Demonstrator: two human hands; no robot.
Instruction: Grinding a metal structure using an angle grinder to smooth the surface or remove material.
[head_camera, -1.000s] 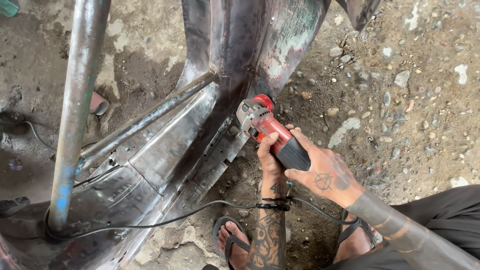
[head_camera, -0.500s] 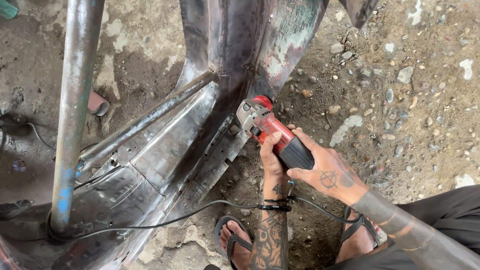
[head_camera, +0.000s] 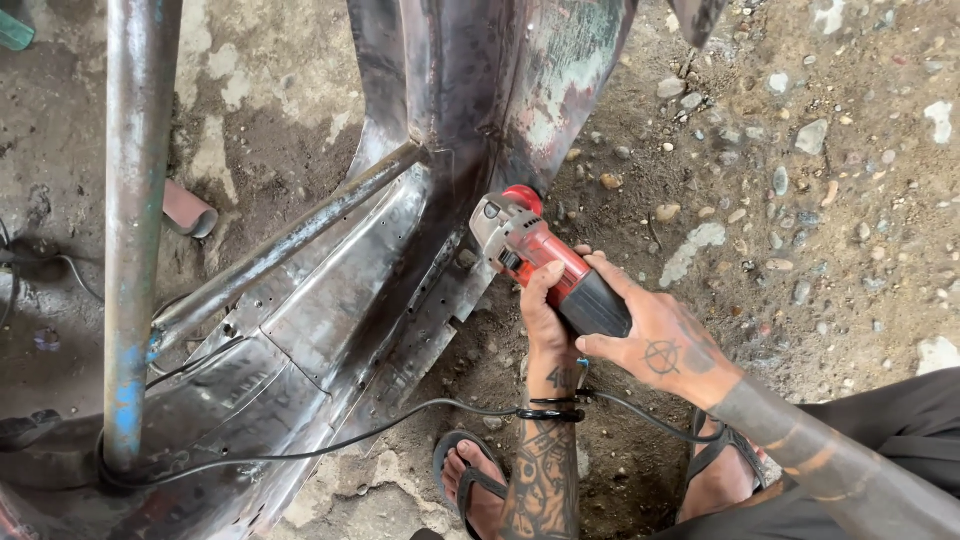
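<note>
Head view | both hands (head_camera: 600, 325) grip red angle grinder (head_camera: 545, 265) | against metal frame (head_camera: 400, 260)

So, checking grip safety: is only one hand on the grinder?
No, both the left hand and the right hand wrap the red angle grinder.

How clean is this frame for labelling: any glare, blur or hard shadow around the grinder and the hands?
Head view: soft, even daylight with no hard shadows; the red angle grinder, left hand and right hand are sharp; a dull sheen, not glare, runs along the steel tube and sheet-metal body; straight edges bow slightly toward the frame's borders.
</note>
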